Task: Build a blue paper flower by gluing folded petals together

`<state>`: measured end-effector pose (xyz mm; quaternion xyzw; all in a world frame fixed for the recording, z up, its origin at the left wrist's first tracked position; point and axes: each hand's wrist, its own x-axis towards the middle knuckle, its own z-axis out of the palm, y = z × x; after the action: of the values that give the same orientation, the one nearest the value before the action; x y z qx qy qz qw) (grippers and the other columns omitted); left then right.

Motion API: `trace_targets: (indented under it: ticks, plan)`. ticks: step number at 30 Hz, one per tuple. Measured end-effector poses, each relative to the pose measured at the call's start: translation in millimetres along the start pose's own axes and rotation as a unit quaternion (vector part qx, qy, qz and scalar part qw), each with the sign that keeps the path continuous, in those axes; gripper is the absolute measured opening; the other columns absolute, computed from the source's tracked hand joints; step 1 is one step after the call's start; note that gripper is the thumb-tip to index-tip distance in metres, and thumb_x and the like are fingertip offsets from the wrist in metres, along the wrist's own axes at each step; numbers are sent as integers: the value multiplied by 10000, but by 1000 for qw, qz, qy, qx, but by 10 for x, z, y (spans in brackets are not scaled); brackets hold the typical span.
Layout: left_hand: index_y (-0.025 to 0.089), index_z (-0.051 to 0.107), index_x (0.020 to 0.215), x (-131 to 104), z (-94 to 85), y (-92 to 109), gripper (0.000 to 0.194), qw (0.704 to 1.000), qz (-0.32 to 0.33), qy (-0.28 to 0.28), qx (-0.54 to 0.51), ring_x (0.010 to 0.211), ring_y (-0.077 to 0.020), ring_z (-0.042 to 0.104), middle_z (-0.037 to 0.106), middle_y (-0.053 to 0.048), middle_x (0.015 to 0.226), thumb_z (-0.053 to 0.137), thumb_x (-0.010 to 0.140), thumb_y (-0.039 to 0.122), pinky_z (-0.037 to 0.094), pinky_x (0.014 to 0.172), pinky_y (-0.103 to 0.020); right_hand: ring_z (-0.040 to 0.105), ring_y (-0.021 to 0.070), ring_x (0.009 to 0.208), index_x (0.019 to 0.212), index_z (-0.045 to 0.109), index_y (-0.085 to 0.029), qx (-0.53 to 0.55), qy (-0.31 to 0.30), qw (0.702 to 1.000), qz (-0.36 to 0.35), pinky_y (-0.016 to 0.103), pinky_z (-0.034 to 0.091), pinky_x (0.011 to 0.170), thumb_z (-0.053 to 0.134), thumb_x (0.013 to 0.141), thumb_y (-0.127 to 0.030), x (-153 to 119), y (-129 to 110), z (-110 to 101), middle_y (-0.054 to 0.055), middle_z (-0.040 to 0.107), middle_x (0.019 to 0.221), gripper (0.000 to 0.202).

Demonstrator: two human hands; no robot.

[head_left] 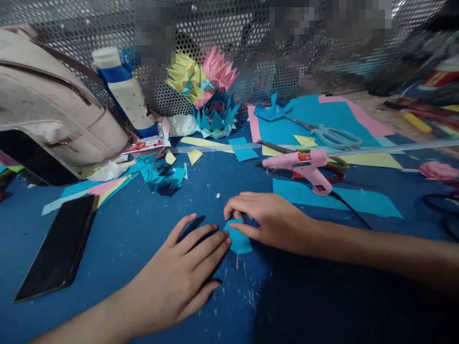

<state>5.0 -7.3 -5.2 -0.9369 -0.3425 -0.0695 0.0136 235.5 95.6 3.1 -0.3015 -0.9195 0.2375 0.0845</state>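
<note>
A small piece of blue paper lies on the dark blue table between my hands. My left hand rests palm down with its fingers stretched out, fingertips touching the paper's left edge. From the right, my right hand curls over the paper's upper part, thumb and bent fingers closed on its edge. Beyond my right hand lies a pink glue gun with a black cord, beside a blue paper strip. A folded blue paper flower piece sits beyond my left hand.
Yellow, pink and blue paper flowers stand at the back before a perforated metal panel. Light-blue-handled scissors lie on paper sheets. At left are a phone, a bottle and a pale bag.
</note>
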Motion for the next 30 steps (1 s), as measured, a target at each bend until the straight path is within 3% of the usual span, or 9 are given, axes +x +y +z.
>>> trace_targets:
  ticks: [6,14,22,30]
  plan:
    - [183,397,1475,8,-5,-16,496,1000,2,-8,-10,1325,-252,436,494,-34,1475,434,1007,345,112,1221,-496,526,113,638,779,601,-192,-29,-43,996,66,236,239,547,738,790,-275,14,-43,-135,-47,587,658,161]
    - [192,342,1504,30,-17,-26,530,999,-1,-26,-18,1334,-257,416,472,-20,1489,413,1012,379,100,1212,-486,577,124,740,835,638,-213,1,-32,999,-26,233,290,589,735,835,-335,-20,-55,-142,-40,653,790,156]
    - [197,336,1507,19,2,-27,528,999,-7,-29,-18,1364,-254,382,429,-16,1525,397,1015,380,75,1216,-476,579,118,783,887,686,-221,56,-62,995,-46,225,346,641,719,840,-237,4,36,-176,-27,666,865,60]
    - [194,324,1512,23,0,-23,542,999,-9,-30,-17,1350,-257,398,433,-15,1523,410,1011,380,136,1208,-494,577,145,832,915,712,-205,77,-90,991,-70,234,383,692,698,855,-208,30,69,-166,9,663,884,62]
